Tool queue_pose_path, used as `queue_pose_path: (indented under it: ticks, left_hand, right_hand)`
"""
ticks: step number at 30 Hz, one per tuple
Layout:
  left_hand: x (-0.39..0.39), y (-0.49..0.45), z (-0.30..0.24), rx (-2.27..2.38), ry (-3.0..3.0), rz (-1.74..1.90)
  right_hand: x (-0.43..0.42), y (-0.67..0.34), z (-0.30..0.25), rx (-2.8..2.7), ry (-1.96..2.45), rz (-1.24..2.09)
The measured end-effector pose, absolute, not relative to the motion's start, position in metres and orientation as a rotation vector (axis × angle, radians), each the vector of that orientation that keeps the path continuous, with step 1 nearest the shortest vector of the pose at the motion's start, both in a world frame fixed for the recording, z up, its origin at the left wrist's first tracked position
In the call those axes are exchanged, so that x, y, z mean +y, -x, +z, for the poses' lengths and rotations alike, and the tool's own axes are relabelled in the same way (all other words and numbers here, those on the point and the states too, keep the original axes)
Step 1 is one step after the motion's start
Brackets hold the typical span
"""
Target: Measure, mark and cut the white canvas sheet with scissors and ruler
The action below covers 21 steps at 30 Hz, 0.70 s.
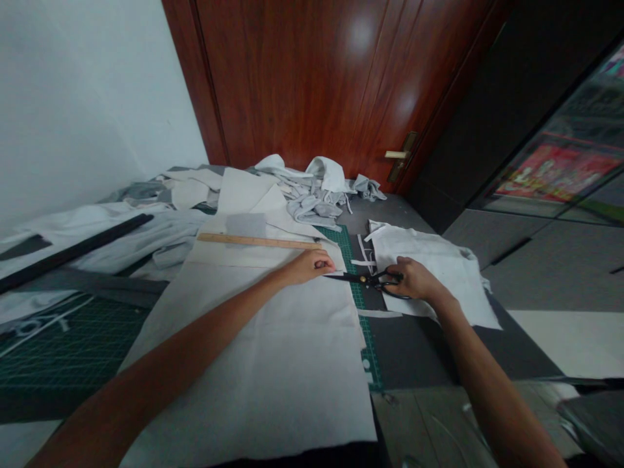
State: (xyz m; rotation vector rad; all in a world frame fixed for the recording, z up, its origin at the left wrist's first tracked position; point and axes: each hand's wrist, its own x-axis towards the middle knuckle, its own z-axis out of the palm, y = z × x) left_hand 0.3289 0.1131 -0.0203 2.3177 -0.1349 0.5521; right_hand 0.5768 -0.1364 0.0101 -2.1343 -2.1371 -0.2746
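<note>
A large off-white fabric sheet [244, 370] lies flat in front of me, with a wooden ruler [258, 241] along its upper part. My left hand [312, 267] rests curled on the sheet just below the ruler's end. My right hand [409, 279] is shut on the looped handles of black tailor's scissors [363, 279], whose blades point left at the sheet's edge, their tips near my left hand. A second white fabric piece [429, 266] lies beyond the scissors, partly under my right hand. Thin fabric strips [379, 313] lie beside it.
A green cutting mat [361, 292] runs under the fabric, with a further mat section [63, 354] at the left. A long black bar [73, 251] lies on pale cloth. Crumpled grey and white fabric [312, 192] is heaped at the back before a reddish wooden door [292, 78].
</note>
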Motion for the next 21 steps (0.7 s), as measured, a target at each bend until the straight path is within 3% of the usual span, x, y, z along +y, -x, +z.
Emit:
queue_pose_path:
  ticks: [21]
  left_hand:
    - [0.1100,-0.3270,-0.0171,-0.119,-2.312,0.549]
  right_hand:
    - [-0.1368,-0.5761,0.0153,-2.159,2.128,-0.342]
